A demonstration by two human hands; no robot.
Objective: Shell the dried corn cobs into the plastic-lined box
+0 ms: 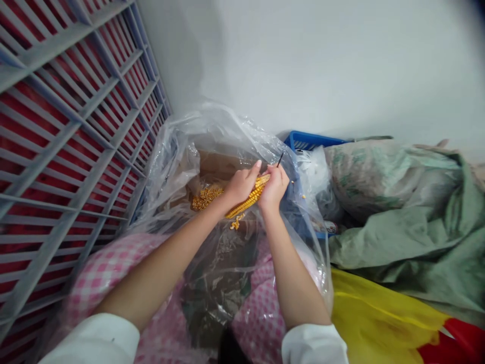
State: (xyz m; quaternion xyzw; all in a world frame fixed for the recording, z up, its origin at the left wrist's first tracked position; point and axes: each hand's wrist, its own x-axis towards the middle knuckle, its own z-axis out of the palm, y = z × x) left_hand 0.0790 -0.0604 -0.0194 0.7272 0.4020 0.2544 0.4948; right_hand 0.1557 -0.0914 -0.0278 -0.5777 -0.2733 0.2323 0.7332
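My left hand (pixel 242 184) is closed around a yellow corn cob (pixel 247 202), its thumb pointing up along the far side. Pressed against the cob's upper end, my right hand (pixel 275 185) is closed too, and a thin dark rod (pixel 280 160) sticks up out of its fingers. The rod's lower part is hidden in the hand. Below the cob, some loose kernels (pixel 237 221) appear in mid-fall. A heap of corn kernels (pixel 206 198) lies beneath, inside a clear plastic bag (pixel 223 121) spread open around a cardboard box (pixel 217 163).
At the left rises a grey slatted plastic crate (pixel 109 111) with red behind it. A blue basket (pixel 316 139) and a full woven sack (pixel 382 177) stand right. Green cloth (pixel 413 237) and a yellow bag (pixel 375 313) lie nearer. Pink checked cloth (pixel 113 268) covers my legs.
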